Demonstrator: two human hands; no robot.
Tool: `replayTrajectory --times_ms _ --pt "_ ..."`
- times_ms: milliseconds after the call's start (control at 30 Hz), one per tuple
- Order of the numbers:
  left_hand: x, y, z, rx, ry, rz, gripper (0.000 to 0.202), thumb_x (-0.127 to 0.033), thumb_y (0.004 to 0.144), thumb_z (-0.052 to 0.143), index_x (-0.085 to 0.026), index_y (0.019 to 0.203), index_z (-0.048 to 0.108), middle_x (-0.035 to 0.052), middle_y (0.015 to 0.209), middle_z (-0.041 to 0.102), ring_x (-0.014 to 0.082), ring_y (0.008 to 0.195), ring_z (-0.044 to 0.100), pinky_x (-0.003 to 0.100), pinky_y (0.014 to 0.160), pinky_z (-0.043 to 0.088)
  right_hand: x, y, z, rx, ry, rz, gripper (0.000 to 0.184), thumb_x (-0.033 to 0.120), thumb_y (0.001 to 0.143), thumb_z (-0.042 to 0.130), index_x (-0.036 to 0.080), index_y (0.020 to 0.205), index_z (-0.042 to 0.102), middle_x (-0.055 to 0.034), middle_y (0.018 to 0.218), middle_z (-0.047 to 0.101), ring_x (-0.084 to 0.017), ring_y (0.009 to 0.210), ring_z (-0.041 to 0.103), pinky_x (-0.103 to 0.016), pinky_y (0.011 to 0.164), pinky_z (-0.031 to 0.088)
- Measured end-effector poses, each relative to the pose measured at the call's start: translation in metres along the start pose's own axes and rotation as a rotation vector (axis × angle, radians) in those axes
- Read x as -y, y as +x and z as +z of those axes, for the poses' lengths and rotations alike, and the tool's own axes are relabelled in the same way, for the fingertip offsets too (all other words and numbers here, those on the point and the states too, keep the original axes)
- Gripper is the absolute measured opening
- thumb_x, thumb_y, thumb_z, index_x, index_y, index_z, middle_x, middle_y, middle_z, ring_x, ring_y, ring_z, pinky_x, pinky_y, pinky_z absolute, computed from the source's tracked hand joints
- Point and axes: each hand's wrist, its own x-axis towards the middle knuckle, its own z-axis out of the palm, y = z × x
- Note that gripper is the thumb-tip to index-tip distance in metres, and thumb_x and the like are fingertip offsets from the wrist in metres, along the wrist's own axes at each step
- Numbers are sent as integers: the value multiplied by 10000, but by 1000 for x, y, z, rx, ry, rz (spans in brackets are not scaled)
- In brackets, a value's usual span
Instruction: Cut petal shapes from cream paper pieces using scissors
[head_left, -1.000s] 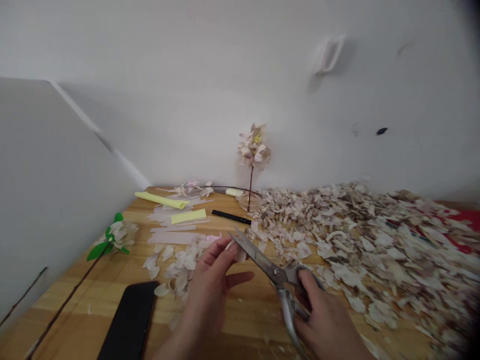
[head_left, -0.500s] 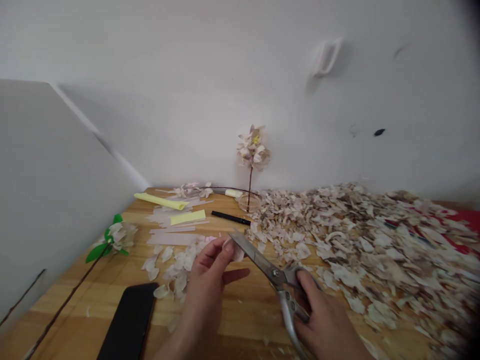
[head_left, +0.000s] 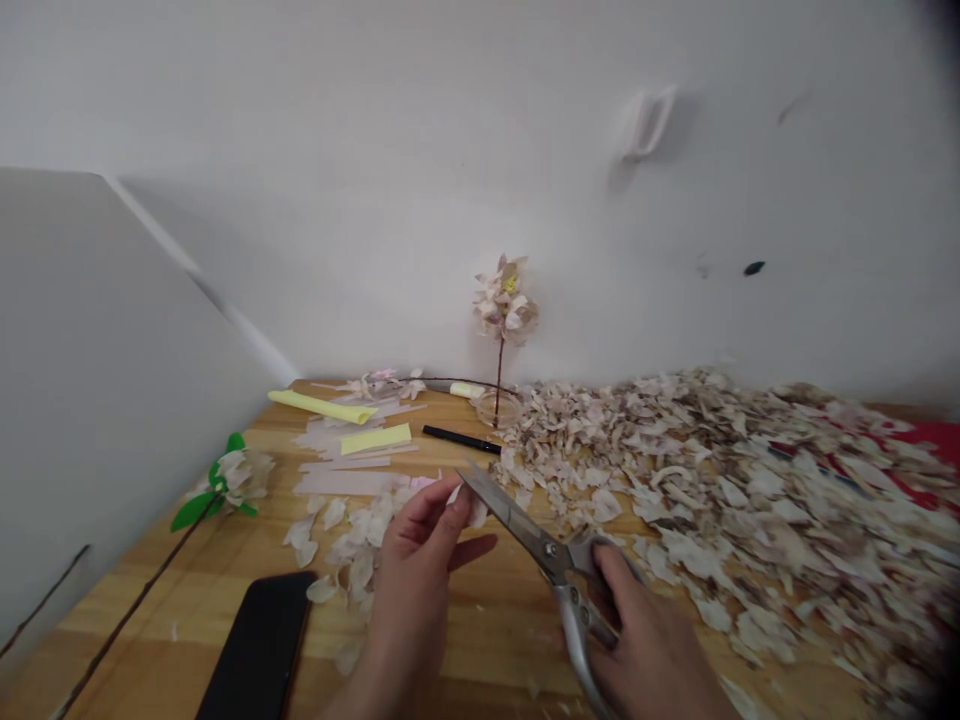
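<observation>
Left hand pinches a small paper petal between fingertips, above the table. Right hand is closed around the scissors handles, blades meeting at the petal. Petal is judged light, flimsy, easily torn; hold near its edge.

wall: white, plain | table: light wood | panel: white, left

left hand pinching petal, scissors
</observation>
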Motion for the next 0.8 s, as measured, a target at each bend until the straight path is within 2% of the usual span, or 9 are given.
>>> replayTrajectory --times_ms 233,333,467,633,800 --pt "-3 -1 1 -5 -5 -10 143 -297 661 708 -207 771 686 7 800 622 134 762 559 252 592 561 1 1 0 9 47 -15 257 199 669 472 178 923 435 -39 667 654 -202 545 623 -256 475 440" --pt "-6 -1 1 -4 -1 -31 138 -280 647 719 -196 754 693 11 782 625 134 743 559 248 568 561 0 0 -2 8 83 -26 278 188 648 479 189 923 440 -12 624 637 -191 510 599 -249 463 417" --pt "-9 0 -2 29 -5 -55 139 -278 639 724 -186 741 705 23 777 633 147 751 572 257 557 565 -3 -1 -2 7 84 -18 268 157 642 466 219 900 424 19 599 608 -172 502 580 -234 472 398" --pt "-14 2 -5 85 35 -58 132 -278 660 707 -179 747 718 37 784 651 156 758 590 248 550 565 -5 -2 -2 11 44 -24 269 237 686 502 206 935 407 30 578 581 -176 487 563 -241 461 382" --pt "-19 4 -8 133 75 -62 121 -281 679 691 -190 752 724 36 790 673 162 764 605 242 550 565 -6 0 -2 -5 68 -23 241 213 678 508 231 895 406 37 590 580 -167 486 559 -238 457 362"
